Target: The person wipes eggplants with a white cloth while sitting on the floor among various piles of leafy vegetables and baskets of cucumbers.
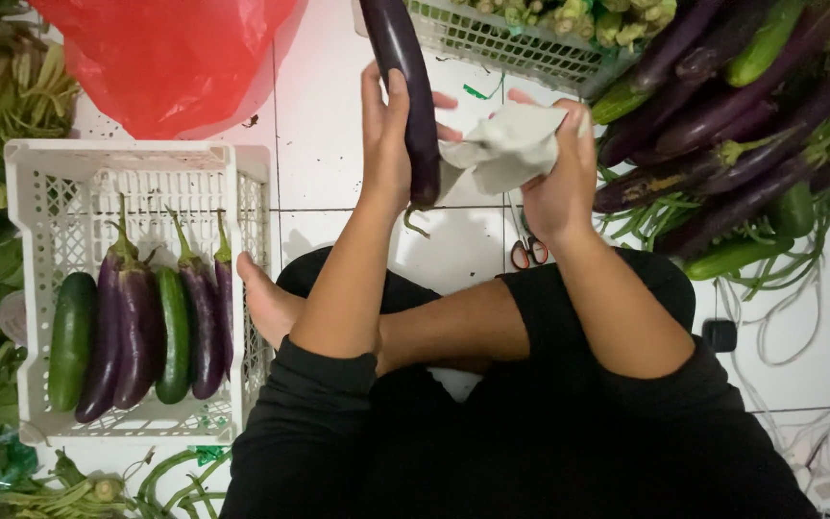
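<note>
I've got a long, glossy dark-purple eggplant (413,91) standing nearly upright in my left hand (386,144), its stem end down with the little green stalk curling below my palm and its far end running out of view above. Right beside it, a crumpled pale grey cloth (501,154) bunched in my right hand (559,183) touches the eggplant's lower side.

Black top with sleeves (300,413) pushed up above the elbows, forearms left bare. Black shorts (626,288) ending at the knees, lower legs bare. Bare foot (266,303), no sock or shoe. Left hand (386,144) and right hand (559,183) without gloves, rings or watch.
</note>
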